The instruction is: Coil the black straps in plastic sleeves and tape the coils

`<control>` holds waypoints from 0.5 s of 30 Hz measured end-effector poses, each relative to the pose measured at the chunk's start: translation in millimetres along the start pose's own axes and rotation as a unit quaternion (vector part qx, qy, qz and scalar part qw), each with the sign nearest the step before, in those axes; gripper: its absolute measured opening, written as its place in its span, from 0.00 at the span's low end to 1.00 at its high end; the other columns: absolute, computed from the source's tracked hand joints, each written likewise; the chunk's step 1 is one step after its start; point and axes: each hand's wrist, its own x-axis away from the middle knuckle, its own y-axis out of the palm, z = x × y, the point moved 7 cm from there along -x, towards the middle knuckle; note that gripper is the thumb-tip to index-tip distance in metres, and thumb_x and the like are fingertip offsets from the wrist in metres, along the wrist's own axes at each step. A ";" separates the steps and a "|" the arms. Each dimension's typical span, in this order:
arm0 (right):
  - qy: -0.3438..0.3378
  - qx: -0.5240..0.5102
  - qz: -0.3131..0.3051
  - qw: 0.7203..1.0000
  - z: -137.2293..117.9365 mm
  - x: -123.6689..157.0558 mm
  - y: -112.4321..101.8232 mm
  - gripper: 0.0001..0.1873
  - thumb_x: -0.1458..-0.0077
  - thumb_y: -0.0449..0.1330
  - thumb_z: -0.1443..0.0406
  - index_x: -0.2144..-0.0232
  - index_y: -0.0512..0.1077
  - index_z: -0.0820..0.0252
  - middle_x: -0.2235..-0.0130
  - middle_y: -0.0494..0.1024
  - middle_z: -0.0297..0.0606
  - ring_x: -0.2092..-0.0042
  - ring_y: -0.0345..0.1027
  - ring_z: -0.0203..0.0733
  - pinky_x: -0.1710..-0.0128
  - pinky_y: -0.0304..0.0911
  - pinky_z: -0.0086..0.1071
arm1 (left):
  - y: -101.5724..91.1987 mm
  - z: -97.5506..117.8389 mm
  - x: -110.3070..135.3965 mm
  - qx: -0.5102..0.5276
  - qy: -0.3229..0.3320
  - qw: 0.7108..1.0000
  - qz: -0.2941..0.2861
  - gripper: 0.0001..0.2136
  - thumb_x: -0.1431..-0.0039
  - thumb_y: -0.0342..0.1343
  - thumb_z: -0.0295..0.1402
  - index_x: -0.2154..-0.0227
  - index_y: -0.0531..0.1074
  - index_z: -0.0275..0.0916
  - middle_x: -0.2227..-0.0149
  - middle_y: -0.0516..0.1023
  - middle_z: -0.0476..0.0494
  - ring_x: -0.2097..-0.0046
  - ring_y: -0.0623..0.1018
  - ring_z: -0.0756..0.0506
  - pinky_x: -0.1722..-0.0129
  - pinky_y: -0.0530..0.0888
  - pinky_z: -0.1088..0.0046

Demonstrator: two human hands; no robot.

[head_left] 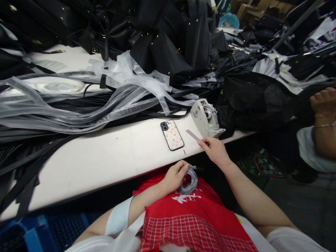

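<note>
My left hand (175, 177) is closed on a coil of grey strap (193, 183), held in front of the red apron (162, 204). Between the thumb and fingers of my right hand (215, 151) is a short, flat greyish strip (193, 135), its free end pointing up and left over the white table (99, 157). Just beyond that hand stands a small white device (203, 117) with an open side; its inner parts are too small to make out. A phone in a patterned case (173, 135) lies on the table left of the strip.
Long black and translucent strips (78, 112) cover the table's far left side. Black bags (168, 49) are heaped behind them. At right, another person's hand (324, 101) is near dark fabric (252, 101). A blue plastic crate (52, 227) sits below the table at lower left.
</note>
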 end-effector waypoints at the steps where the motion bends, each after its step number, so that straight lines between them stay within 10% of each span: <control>1: 0.011 -0.026 0.019 0.999 2.6 1.8 -4.8 0.12 0.38 0.56 0.58 0.66 0.75 0.58 0.66 0.80 0.36 0.63 0.73 0.41 0.64 0.60 0.29 | 0.6 -0.6 -0.4 0.001 0.002 1.000 0.001 0.19 0.38 0.48 0.48 0.63 0.72 0.36 0.73 0.70 0.50 0.75 0.68 0.51 0.73 0.67 0.75; 7: 0.036 0.075 0.075 0.994 -5.5 -11.7 -9.5 0.11 0.39 0.58 0.59 0.68 0.76 0.59 0.66 0.80 0.40 0.62 0.73 0.45 0.65 0.58 0.32 | 8.3 -3.8 -2.2 0.004 -0.008 1.000 -0.004 0.19 0.38 0.49 0.49 0.63 0.71 0.36 0.74 0.68 0.52 0.76 0.67 0.52 0.75 0.65 0.77; 15: -0.003 0.171 -0.004 0.985 -24.4 -28.8 26.6 0.14 0.35 0.53 0.61 0.67 0.75 0.61 0.63 0.78 0.45 0.60 0.70 0.45 0.67 0.58 0.32 | 5.9 -2.4 0.7 -0.006 -0.002 1.000 0.003 0.19 0.38 0.49 0.49 0.62 0.72 0.36 0.73 0.69 0.51 0.76 0.67 0.52 0.75 0.67 0.76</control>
